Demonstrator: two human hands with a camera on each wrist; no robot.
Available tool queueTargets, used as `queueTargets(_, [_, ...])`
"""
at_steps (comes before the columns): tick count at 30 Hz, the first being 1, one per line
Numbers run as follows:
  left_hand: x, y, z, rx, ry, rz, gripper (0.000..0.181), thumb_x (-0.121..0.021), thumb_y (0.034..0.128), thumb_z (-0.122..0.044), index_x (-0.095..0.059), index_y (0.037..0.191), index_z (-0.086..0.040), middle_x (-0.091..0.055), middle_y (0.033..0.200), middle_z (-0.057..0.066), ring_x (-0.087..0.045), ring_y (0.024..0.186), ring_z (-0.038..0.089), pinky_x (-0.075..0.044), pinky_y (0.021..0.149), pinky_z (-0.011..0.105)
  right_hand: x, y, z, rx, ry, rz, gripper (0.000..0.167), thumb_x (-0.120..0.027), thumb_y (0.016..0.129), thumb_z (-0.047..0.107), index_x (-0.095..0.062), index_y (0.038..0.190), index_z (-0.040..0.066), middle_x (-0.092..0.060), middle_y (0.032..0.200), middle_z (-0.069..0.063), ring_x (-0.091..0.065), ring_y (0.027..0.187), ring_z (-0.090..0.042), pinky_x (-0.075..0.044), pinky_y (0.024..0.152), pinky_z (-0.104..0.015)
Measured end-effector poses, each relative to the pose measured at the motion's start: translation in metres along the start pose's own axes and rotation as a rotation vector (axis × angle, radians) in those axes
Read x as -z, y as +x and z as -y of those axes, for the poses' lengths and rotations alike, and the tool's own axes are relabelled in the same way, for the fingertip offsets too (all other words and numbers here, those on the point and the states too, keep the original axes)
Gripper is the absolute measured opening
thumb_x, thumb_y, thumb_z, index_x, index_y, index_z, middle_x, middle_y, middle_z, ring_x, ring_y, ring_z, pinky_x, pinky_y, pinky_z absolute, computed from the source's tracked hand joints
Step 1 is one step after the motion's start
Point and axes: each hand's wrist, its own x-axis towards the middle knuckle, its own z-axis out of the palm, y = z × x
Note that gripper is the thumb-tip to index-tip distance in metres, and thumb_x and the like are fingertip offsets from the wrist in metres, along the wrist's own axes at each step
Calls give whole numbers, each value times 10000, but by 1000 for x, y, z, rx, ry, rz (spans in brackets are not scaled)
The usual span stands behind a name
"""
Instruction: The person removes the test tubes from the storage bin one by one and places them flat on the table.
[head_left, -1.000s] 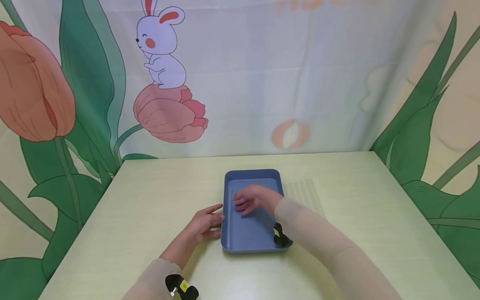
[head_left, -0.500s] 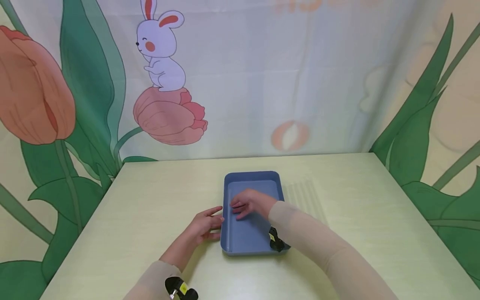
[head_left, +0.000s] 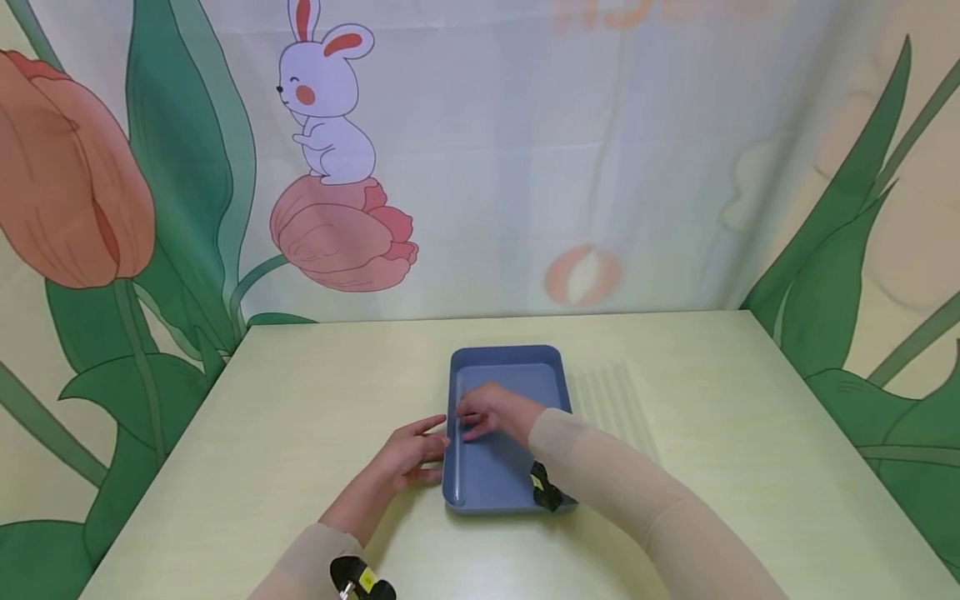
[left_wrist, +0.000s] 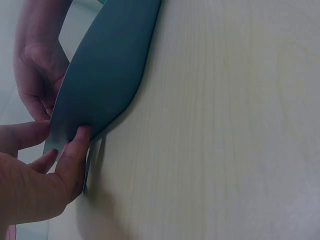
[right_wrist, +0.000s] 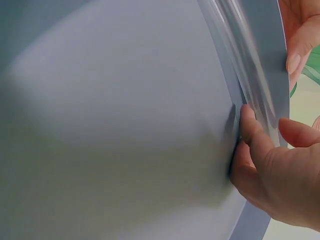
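In the head view, a shallow blue rectangular tray (head_left: 513, 475) lies on the table, with a clear tube (head_left: 460, 475) along the inside of its left wall. My left hand (head_left: 412, 454) rests its extended fingertips against the tray's outer left side, near the rim. Reaching into the tray from the right, my right hand (head_left: 495, 411) is at that tube. In the right wrist view its thumb and a finger lie on opposite sides of the tube (right_wrist: 250, 65), pinching it. The far end of the tube is out of that view.
A clear ribbed piece (head_left: 611, 408) lies on the pale wooden table (head_left: 322, 375) just right of the tray, partly behind the right sleeve (head_left: 622, 467). A printed cloth (head_left: 487, 167) with a rabbit and tulips hangs behind the table.
My right hand has moved left and slightly toward me inside the tray, from above its floor to the tube by the left wall. The left hand stays against the tray.
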Motion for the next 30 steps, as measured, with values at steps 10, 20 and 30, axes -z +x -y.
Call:
queueTargets(10, [1,-1,2,11,4,-6,581,-555,980,-8,-419,1544,-13,-510,1514,280,-689,1024,174,-592,726,332,-5,-24,8,19,-12,-54,490,-773,786,-90,-594,1197,108,-637,1130,-153,-636,1054,-312,-614,746,-568])
queueTargets(20, [2,-3,1,-4,-6,0,581,-573,983,-20,-421,1544,-14,-515,1510,278,-705,1028,199,-622,766,371,-22,-163,66,24,-28,-89,470,-676,827,-131,-606,1233,94,-745,1008,-89,-649,774,-178,-632,716,-432])
queueTargets(30, [1,-4,1,2,-6,1,570,-567,993,-15,-419,1544,-10,-522,1503,281,-703,1051,222,-629,807,409,-64,-367,139,59,-77,-137,522,-595,924,-122,-561,1432,-7,-659,1365,-209,-579,794,-150,-626,830,-368])
